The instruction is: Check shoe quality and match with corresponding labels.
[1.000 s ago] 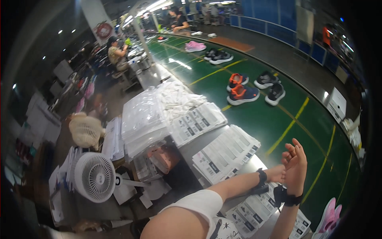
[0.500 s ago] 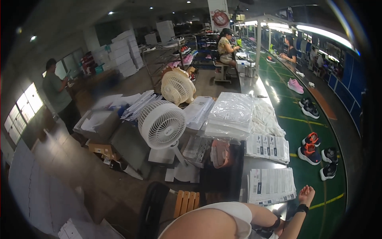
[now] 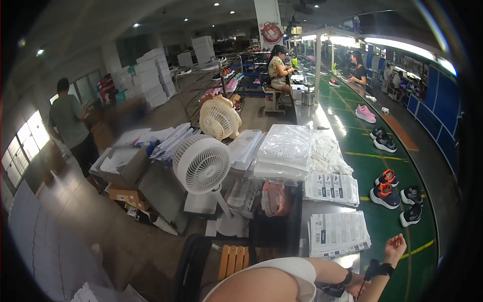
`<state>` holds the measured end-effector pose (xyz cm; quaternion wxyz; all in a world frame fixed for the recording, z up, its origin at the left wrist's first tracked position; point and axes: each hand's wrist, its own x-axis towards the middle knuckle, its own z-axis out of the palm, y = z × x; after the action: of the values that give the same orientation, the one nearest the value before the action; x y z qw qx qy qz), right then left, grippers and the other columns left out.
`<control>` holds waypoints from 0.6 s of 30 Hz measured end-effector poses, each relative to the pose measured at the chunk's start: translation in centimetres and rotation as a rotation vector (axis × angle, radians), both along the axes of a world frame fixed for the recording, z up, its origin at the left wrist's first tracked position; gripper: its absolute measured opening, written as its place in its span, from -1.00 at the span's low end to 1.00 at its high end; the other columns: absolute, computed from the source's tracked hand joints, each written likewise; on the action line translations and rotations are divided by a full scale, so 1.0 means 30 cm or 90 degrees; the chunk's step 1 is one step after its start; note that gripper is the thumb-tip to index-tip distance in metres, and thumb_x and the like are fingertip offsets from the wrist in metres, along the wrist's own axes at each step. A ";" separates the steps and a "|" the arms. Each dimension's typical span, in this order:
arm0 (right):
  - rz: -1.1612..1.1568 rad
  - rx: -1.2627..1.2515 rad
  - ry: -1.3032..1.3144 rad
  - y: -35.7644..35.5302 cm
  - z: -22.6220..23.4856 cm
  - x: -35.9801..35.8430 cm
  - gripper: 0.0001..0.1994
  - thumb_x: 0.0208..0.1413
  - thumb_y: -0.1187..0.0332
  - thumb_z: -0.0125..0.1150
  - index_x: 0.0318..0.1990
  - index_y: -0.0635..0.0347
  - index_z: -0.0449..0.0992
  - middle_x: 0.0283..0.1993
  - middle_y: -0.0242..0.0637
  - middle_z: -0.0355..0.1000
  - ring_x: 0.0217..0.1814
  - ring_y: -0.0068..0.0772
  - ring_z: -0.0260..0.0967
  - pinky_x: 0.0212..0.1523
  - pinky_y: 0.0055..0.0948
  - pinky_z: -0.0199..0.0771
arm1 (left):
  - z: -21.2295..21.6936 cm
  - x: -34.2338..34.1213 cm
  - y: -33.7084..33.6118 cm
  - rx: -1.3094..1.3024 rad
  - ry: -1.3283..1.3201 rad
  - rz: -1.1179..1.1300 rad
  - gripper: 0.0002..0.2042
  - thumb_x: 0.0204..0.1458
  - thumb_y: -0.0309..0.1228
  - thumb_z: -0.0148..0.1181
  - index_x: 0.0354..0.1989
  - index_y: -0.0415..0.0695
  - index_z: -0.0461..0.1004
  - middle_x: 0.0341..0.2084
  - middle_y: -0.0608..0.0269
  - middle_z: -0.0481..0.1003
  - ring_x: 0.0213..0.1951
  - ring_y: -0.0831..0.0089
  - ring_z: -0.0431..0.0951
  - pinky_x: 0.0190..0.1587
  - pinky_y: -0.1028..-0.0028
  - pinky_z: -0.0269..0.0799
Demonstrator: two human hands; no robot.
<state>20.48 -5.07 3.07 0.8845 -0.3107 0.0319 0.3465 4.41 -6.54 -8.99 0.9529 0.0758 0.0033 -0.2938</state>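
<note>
My right hand [image 3: 395,246] is raised over the edge of the green conveyor belt [image 3: 352,136], palm side showing, fingers loosely curled in with nothing in them. A black wristband [image 3: 383,270] circles its wrist, and part of its strap stands away from the skin. Bent across in front of me, my left arm brings my left hand [image 3: 358,285] against the right forearm. A thin dark line runs from the wristband down to that hand; its fingers look closed but are partly hidden. Another black band [image 3: 348,276] is on the left wrist. Dark objects [image 3: 333,290] below it are unclear.
Printed sheets [image 3: 339,232] are stacked beside my arms, with clear plastic bags [image 3: 284,148] beyond. Several shoes, including a navy-orange pair [image 3: 386,195], stand on the belt. Left are a white fan [image 3: 204,163] and a wooden-slatted seat [image 3: 234,261]. Other people work farther off.
The strap at my right wrist now stands away from it; earlier it lay closer. More of my left hand shows by the right forearm. The view has shifted slightly.
</note>
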 end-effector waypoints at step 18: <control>-0.028 -0.035 0.056 -0.196 -0.060 0.051 -0.88 0.22 0.36 0.12 -0.36 0.09 0.51 -0.49 -0.48 0.41 -0.45 -0.55 0.37 -0.40 -0.55 0.48 | 0.010 0.039 -0.049 0.082 -0.016 -0.118 -0.70 0.16 -0.17 -0.04 -0.22 -0.16 0.43 -0.33 0.12 0.54 -0.21 0.25 0.55 -0.05 0.24 0.43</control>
<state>22.01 -10.96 1.26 0.8809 -0.3185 0.0867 0.3393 5.58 -8.01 -8.68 0.9148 0.1406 0.0030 -0.3787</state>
